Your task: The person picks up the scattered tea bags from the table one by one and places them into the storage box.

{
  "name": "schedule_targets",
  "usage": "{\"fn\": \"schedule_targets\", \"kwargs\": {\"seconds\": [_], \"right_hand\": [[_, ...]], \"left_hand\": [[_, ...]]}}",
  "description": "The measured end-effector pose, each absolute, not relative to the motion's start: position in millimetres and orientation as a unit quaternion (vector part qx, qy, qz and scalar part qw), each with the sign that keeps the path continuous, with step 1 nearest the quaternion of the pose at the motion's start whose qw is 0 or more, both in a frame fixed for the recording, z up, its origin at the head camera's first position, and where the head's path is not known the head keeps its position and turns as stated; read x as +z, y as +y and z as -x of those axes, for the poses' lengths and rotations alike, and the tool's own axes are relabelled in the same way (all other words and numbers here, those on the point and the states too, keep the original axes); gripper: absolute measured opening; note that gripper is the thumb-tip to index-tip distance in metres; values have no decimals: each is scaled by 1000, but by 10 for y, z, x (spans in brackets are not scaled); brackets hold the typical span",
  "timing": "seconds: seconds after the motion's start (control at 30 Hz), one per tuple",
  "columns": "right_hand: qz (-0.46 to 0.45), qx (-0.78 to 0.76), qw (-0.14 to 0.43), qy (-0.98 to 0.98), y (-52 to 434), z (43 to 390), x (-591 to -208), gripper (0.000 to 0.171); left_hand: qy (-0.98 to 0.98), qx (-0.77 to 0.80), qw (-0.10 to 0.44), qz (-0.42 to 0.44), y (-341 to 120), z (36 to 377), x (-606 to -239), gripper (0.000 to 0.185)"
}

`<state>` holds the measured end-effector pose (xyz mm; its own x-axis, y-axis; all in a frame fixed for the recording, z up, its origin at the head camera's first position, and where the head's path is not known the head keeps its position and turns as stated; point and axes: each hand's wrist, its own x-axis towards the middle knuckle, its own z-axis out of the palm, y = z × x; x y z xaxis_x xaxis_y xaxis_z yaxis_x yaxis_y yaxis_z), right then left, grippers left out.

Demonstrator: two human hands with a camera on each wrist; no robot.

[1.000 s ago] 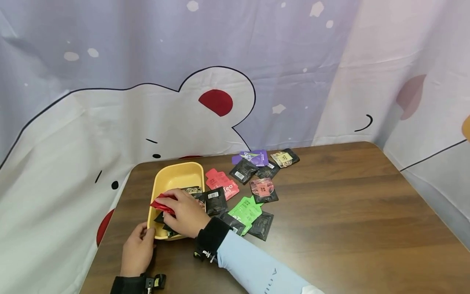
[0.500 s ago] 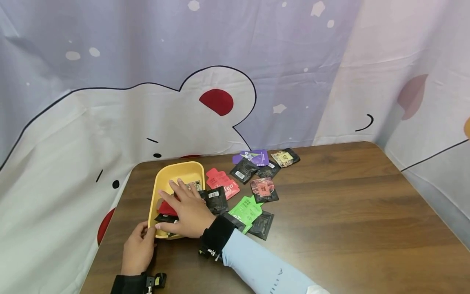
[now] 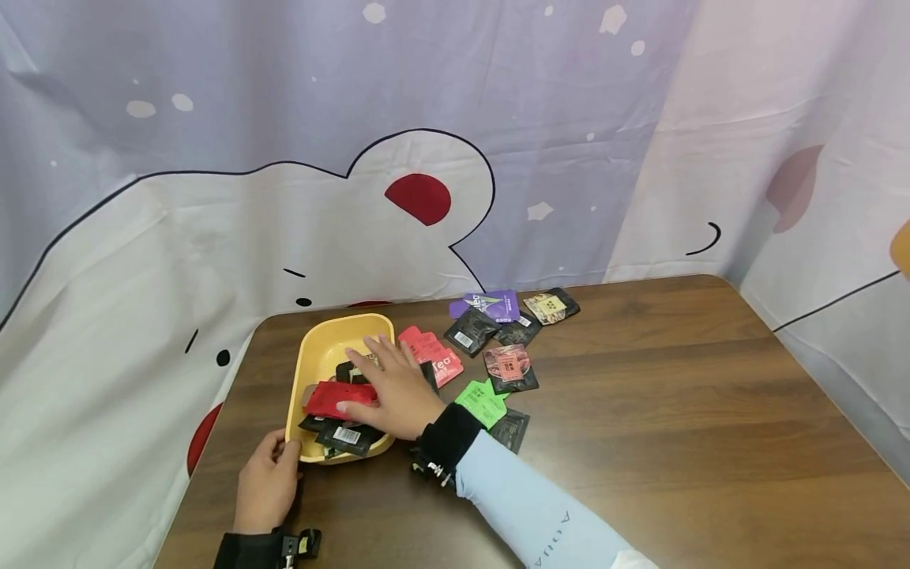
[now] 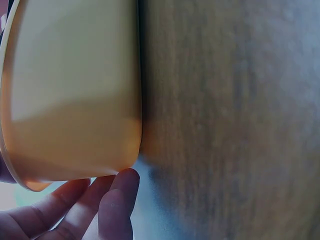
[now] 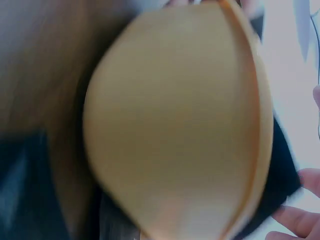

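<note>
A yellow plastic container (image 3: pixel 307 371) stands at the table's left side, holding a red sachet (image 3: pixel 334 399) and several black sachets (image 3: pixel 348 436). My left hand (image 3: pixel 266 484) holds its near left corner, thumb at the rim; in the left wrist view, fingers (image 4: pixel 120 192) touch the outer wall. Above the container's right edge, my right hand (image 3: pixel 398 391) is spread with straight fingers and grips nothing. The right wrist view has the container's outside wall (image 5: pixel 170 120) and a few of this hand's fingertips (image 5: pixel 300 220) at the right, near a dark sachet (image 5: pixel 280 175).
Loose sachets lie right of the container: pink ones (image 3: pixel 444 363), green ones (image 3: pixel 480 403), a purple one (image 3: pixel 501 305), a black one with a red label (image 3: pixel 510 368) and one with a yellow label (image 3: pixel 551 306). A patterned curtain (image 3: pixel 569 158) hangs behind the wooden table (image 3: pixel 675 411).
My right hand has let go of the red sachet inside the container, spread its fingers and moved right. The red and black sachets there are now uncovered. The left hand stays put.
</note>
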<state>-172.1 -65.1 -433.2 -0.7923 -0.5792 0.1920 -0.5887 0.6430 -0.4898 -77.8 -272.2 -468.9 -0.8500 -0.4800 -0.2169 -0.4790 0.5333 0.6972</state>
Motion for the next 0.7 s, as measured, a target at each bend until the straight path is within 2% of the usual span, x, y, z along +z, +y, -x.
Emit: {"fn": "schedule_targets", "kwargs": {"seconds": [0.43, 0.7], "right_hand": [[-233, 308, 53, -921, 304, 2194, -4405, 76], [-161, 312, 43, -935, 927, 2498, -4453, 75]], "left_hand": [[-874, -401, -6, -276, -2730, 769, -4689, 49], [-876, -397, 1, -273, -2728, 760, -4683, 49]]}}
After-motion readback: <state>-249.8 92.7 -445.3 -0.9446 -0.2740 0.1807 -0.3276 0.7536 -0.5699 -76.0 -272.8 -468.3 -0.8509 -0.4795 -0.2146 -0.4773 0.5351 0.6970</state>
